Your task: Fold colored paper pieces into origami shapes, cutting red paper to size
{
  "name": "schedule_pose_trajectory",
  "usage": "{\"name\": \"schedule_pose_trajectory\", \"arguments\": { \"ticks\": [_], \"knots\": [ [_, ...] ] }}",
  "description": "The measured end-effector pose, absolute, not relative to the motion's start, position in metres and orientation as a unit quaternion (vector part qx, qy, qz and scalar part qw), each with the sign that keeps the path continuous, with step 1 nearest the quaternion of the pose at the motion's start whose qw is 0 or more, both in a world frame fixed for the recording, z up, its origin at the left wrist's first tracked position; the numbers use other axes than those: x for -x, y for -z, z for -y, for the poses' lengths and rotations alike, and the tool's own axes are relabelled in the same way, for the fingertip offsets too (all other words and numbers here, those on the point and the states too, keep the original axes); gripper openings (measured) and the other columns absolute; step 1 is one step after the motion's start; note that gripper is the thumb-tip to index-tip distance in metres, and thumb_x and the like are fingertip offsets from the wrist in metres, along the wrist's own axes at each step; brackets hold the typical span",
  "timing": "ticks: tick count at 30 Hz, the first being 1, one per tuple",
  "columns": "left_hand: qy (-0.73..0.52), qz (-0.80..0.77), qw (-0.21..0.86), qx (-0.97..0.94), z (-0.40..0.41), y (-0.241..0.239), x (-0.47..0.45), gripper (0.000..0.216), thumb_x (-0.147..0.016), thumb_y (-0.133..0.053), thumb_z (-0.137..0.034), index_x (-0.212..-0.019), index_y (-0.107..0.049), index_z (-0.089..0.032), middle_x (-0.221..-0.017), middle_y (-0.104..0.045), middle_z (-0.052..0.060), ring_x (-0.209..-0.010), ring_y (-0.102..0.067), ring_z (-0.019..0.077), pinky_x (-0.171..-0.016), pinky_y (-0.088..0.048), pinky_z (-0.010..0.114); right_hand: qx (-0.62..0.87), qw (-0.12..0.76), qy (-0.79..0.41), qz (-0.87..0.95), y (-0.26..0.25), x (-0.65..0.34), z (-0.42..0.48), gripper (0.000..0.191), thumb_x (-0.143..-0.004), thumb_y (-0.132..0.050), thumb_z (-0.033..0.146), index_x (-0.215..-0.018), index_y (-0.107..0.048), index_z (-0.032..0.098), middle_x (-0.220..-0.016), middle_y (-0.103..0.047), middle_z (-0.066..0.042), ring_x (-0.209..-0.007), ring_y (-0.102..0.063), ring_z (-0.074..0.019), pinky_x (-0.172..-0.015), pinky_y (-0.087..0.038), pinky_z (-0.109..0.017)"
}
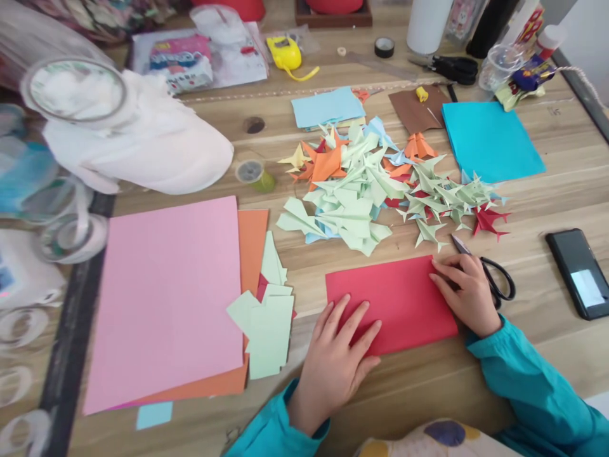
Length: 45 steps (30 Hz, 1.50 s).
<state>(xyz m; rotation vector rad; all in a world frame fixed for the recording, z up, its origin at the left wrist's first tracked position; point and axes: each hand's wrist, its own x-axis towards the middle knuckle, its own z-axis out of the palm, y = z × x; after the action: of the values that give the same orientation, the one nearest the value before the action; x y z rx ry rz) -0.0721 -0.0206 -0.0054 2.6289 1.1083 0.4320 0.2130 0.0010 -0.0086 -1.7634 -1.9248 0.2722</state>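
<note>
A red sheet of paper [394, 301], oblong and seemingly folded over, lies flat on the wooden table in front of me. My left hand [335, 355] rests on its lower left part with the fingers spread. At the sheet's upper right corner, my right hand [469, 292] touches the edge with its fingertips; whether they pinch the paper is hard to tell. Black-handled scissors [504, 285] lie partly under and beside my right hand. Just beyond the sheet is a heap of folded paper pieces [352, 197], mostly pale green, with orange, red and blue ones among them.
To the left lie a pink paper stack [174, 298] over orange sheets and pale green scraps [271, 330]. Blue paper [492, 143] sits at the back right, a phone [580, 273] at the right. A small cup [257, 176] and yellow tape measure [285, 54] stand farther back.
</note>
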Motion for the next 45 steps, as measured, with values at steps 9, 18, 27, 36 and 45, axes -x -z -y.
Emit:
{"name": "schedule_pose_trajectory", "arguments": {
  "ticks": [9,18,27,36,45],
  "knots": [
    [-0.196,-0.461,0.17,-0.849,0.013,-0.008,0.056,0.023,-0.091,-0.052,-0.027,-0.092,-0.075,-0.029,-0.113,-0.066,0.004,-0.115,-0.049,0.0269,-0.093,-0.045,0.048,0.644,0.27,-0.09,0.71,0.015,-0.214,-0.001,0.022,-0.086,-0.058,0.028,-0.1,-0.073,0.023,-0.088,-0.06,-0.008,-0.085,-0.055,-0.0236,-0.079,-0.05,-0.043],
    [-0.154,-0.449,0.082,-0.876,0.017,-0.001,0.053,0.029,-0.089,-0.055,-0.027,-0.116,-0.067,-0.032,-0.116,-0.064,0.007,-0.113,-0.048,0.0284,-0.089,-0.043,0.047,0.639,0.285,-0.08,0.71,0.02,-0.214,-0.001,0.019,-0.085,-0.061,0.026,-0.096,-0.074,0.019,-0.089,-0.062,-0.01,-0.087,-0.054,-0.0245,-0.079,-0.05,-0.042],
    [-0.14,-0.438,0.043,-0.887,0.02,0.0,0.05,0.028,-0.089,-0.057,-0.031,-0.115,-0.067,-0.031,-0.117,-0.063,0.008,-0.112,-0.048,0.0293,-0.088,-0.042,0.047,0.638,0.298,-0.078,0.706,0.027,-0.215,-0.002,0.019,-0.085,-0.061,0.027,-0.094,-0.075,0.017,-0.089,-0.064,-0.01,-0.087,-0.055,-0.0242,-0.081,-0.05,-0.04],
    [-0.116,-0.445,0.047,-0.887,0.02,0.013,0.054,0.032,-0.091,-0.051,-0.039,-0.121,-0.062,-0.034,-0.123,-0.059,0.005,-0.117,-0.043,0.0293,-0.091,-0.04,0.048,0.57,0.304,-0.007,0.763,-0.012,-0.2,0.011,0.028,-0.092,-0.049,0.029,-0.102,-0.07,0.014,-0.105,-0.067,-0.013,-0.093,-0.061,-0.0241,-0.085,-0.05,-0.04],
    [-0.11,-0.441,0.033,-0.89,0.021,0.019,0.053,0.027,-0.089,-0.053,-0.036,-0.112,-0.067,-0.028,-0.122,-0.059,0.007,-0.118,-0.042,0.0311,-0.092,-0.041,0.05,0.537,0.132,-0.012,0.833,0.019,-0.105,0.047,0.075,-0.088,-0.044,0.061,-0.137,-0.046,0.004,-0.145,-0.044,-0.018,-0.132,-0.04,-0.0328,-0.108,-0.03,-0.052]
  ]
}}
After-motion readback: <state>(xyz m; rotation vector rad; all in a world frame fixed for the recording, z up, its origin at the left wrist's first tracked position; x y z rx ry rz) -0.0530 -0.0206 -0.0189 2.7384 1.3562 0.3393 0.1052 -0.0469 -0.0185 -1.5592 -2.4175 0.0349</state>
